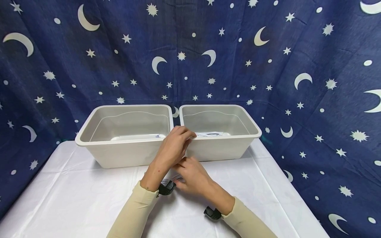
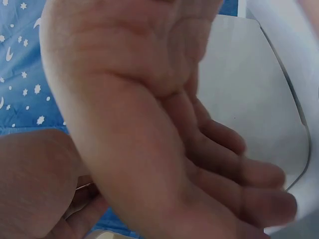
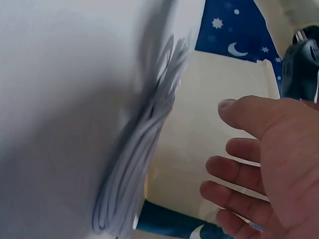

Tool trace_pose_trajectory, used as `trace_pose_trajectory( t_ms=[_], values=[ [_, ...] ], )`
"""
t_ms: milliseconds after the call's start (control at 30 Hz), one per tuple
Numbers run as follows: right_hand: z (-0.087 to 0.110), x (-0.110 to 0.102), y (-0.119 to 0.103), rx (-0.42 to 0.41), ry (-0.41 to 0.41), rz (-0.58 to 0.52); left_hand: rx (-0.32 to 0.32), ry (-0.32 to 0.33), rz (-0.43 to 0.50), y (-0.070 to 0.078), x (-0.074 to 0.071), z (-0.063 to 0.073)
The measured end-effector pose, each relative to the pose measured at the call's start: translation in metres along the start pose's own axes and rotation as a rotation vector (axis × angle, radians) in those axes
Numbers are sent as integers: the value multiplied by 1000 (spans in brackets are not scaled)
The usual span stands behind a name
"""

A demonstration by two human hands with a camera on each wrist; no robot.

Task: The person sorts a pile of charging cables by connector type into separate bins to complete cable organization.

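Observation:
A bundle of thin white cable (image 1: 178,178) lies on the white cloth in front of the two bins; in the right wrist view the looped cable (image 3: 139,149) shows at full length. My right hand (image 1: 193,175) is beside it, and in the right wrist view its fingers (image 3: 234,167) are spread and apart from the bundle. My left hand (image 1: 174,147) crosses above the right, fingertips at the front rim of the right bin (image 1: 220,145). Its fingers (image 2: 224,174) bend loosely with nothing visible in them. White cable (image 1: 211,134) also lies inside that bin.
The left bin (image 1: 119,153) stands close beside the right one, with a small purple-marked item (image 1: 157,136) at its bottom. Behind hangs a blue curtain (image 1: 178,49) with moons and stars. Black straps (image 1: 167,187) sit at both wrists.

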State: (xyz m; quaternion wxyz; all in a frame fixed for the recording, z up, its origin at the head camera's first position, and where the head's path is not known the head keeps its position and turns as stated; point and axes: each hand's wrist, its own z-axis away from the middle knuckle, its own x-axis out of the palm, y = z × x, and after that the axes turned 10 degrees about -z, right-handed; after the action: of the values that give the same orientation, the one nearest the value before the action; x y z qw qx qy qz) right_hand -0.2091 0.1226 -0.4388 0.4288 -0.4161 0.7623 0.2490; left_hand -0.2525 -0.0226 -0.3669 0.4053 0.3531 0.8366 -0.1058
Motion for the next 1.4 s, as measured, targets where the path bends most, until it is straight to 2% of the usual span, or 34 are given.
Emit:
trace_pose_trajectory(
  t_ms=[233, 500, 833, 1133, 1400],
  values=[
    [-4, 9, -8, -5, -98, -34, -5, -11, 8, -1, -1, 0],
    [-7, 20, -15, -26, -95, -90, 4, 8, 8, -1, -1, -1],
    [-2, 29, -16, -5, -143, -130, -12, -12, 4, 0, -1, -1],
    [3, 32, -17, 13, -198, -84, -16, -5, -1, 0, -1, 0],
    [5, 32, -18, 5, -185, -128, -13, -6, -1, 1, 0, 0]
  ],
)
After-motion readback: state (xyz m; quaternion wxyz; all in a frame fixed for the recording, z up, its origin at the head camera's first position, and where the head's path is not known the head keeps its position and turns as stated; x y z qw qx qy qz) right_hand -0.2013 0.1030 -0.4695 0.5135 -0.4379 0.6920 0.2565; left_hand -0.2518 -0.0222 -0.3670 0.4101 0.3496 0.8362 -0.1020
